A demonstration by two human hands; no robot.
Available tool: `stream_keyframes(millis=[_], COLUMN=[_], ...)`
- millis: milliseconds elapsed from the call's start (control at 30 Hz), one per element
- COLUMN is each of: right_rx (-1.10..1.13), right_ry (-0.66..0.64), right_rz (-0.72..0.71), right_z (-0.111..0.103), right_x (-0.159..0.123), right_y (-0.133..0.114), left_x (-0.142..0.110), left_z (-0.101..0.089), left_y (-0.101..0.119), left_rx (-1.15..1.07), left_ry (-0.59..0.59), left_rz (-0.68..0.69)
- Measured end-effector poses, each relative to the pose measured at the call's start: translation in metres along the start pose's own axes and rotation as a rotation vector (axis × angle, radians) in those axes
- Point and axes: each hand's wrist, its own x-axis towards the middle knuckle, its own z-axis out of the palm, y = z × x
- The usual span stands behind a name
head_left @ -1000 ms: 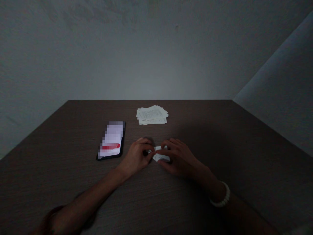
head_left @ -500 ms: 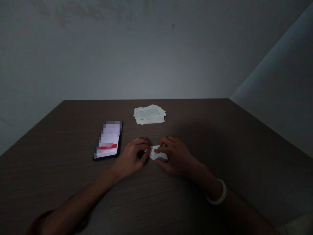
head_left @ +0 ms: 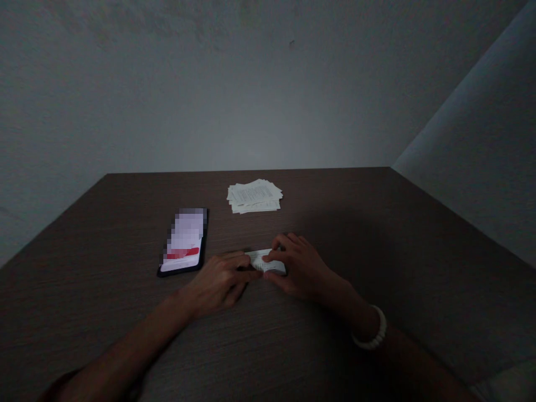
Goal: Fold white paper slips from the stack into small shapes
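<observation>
A small piece of printed paper (head_left: pixel 254 255), looking folded, lies on the table in front of me between both hands. My left hand (head_left: pixel 224 279) presses its left end, the fingers held close together at the edge. Over the right part of the paper, my right hand (head_left: pixel 299 265) is curled, its index finger on top and its thumb along the near edge. My right palm and fingers cover the paper's right end. A white beaded bracelet (head_left: pixel 379 333) circles my right wrist.
A lit smartphone (head_left: pixel 184 240) lies left of my hands on the dark wooden table (head_left: pixel 125 223). Beyond my hands sits a loose stack of printed papers (head_left: pixel 255 195). A grey wall (head_left: pixel 251 100) rises behind the table, and another surface (head_left: pixel 481 151) slopes along the right.
My left hand has shifted slightly left and nearer to me, and its fingers have straightened. More of the paper's left end now shows. My right hand has stayed almost still.
</observation>
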Motion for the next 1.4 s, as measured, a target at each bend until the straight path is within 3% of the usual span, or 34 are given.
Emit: stream_keyframes(millis=[267,767,933,1100,1267,1400], right_rx=[-0.007,-0.017,-0.032,-0.052,-0.042,-0.027], right_ry=[-0.012,-0.004,0.01,0.027,-0.014,-0.051], right_rz=[0.007,0.0,-0.039,-0.164,-0.228,-0.254], right_z=[-0.002,-0.001,-0.002,-0.003,-0.005,-0.005], right_x=[0.001,-0.002,-0.002,-0.002,-0.001,-0.001], right_y=[-0.002,-0.001,-0.002,-0.005,-0.008,-0.008], left_x=[0.0,-0.007,-0.007,-0.006,-0.005,-0.004], left_z=[0.003,0.01,0.01,0.008,0.007,0.005], left_y=[0.0,-0.009,-0.009,-0.006,-0.005,-0.003], left_rx=[0.02,0.156,0.168,0.186,0.211,0.233], left_ry=[-0.015,0.206,0.181,0.177,0.203,0.145], left_rz=[-0.006,-0.233,-0.251,-0.231,-0.211,-0.21])
